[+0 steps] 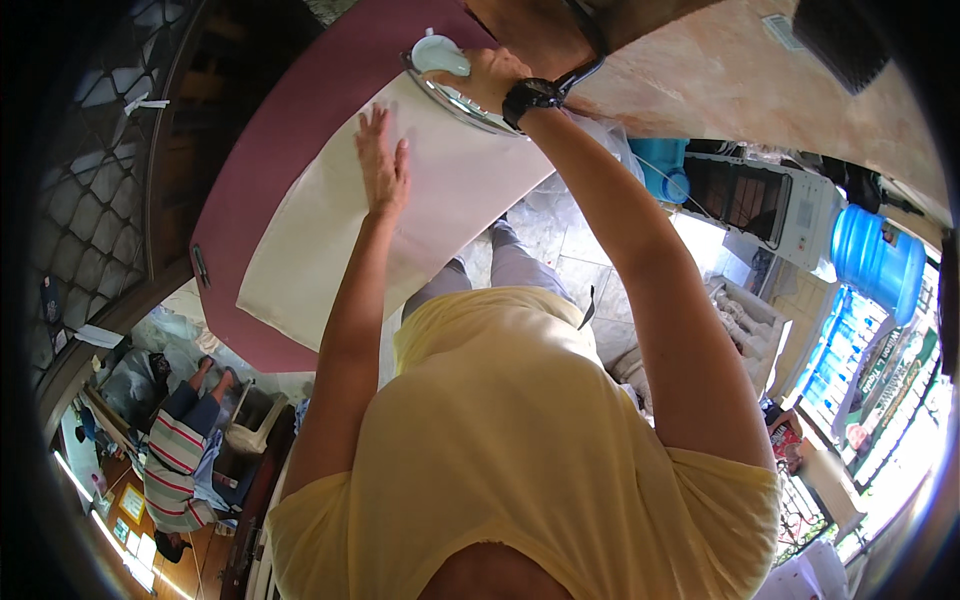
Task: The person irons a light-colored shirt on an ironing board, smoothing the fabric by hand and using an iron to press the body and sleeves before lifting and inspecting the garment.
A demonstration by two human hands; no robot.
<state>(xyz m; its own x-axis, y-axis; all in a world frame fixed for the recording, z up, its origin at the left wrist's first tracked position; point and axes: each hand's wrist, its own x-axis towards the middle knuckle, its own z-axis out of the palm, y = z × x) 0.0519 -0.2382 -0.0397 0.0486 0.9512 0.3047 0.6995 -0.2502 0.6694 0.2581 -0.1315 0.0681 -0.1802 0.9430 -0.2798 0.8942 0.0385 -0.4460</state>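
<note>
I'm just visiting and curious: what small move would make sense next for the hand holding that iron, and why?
Perhaps the right hand could draw the iron slowly back toward the person, keeping it clear of the left hand. The iron is at the far end of the cream cloth, which stretches back from there, and the left hand's open fingers are close by.

Lighting: bright, strongest at the grilled window (825, 345), far to the right of and below the right fingers (487, 62), where glare burns out to white; cream cloth (300, 245) beside the left fingers (374, 127) pale and softly shaded; iron (438, 52) under the right fingers glinting along its metal edge. Dim area: lattice panel (85, 190), well left of the left fingers. Optics: fisheye, straight edges bowed, corners black, fingers fairly sharp.
</note>
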